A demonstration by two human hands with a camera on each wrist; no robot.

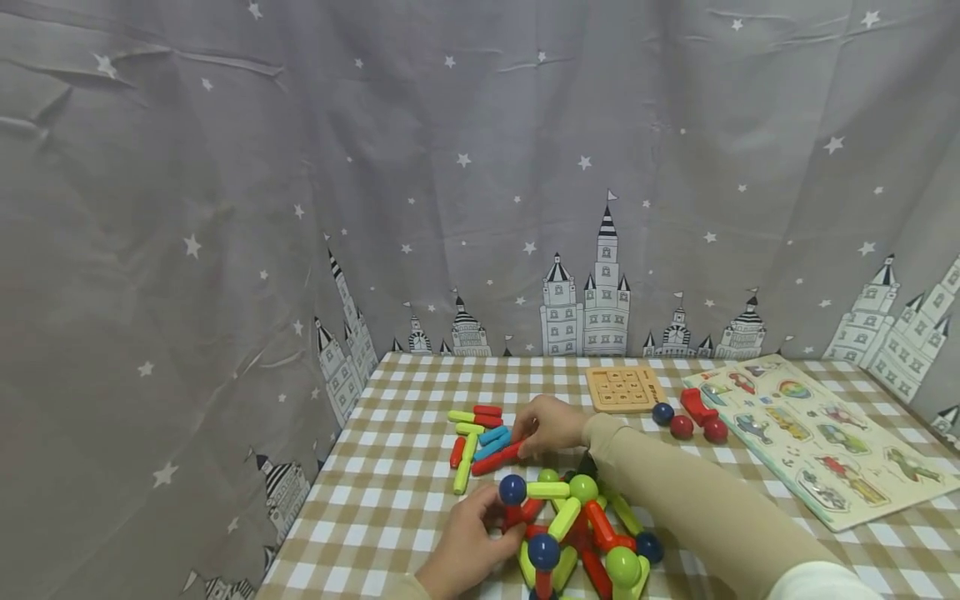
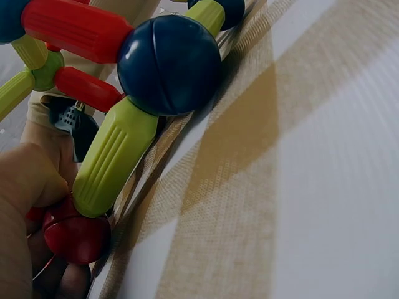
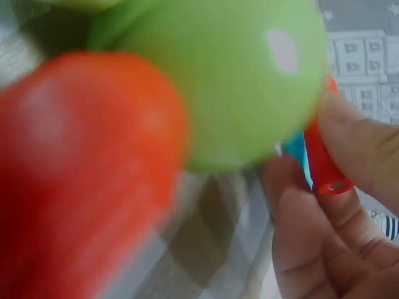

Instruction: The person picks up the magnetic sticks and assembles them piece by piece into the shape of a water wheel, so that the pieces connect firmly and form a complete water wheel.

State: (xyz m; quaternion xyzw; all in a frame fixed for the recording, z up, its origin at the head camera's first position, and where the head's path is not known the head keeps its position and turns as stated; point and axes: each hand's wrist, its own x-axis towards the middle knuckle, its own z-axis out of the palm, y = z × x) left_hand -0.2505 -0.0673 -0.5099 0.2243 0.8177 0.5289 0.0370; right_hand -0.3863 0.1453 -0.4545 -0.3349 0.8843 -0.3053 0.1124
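A frame of colourful rods and balls, apparently a magnetic building set, stands at the table's near edge. My left hand grips its left side; in the left wrist view thumb and fingers hold a red ball joined to a yellow-green rod. Beyond the frame, my right hand pinches one end of a red rod. In the right wrist view that red rod sits between thumb and fingers, partly hidden by a green ball. Blue rods lie beside it.
More loose rods lie left of the right hand. A wooden number puzzle, a dark blue ball, two red balls and a red piece lie farther right. A picture puzzle board covers the table's right side.
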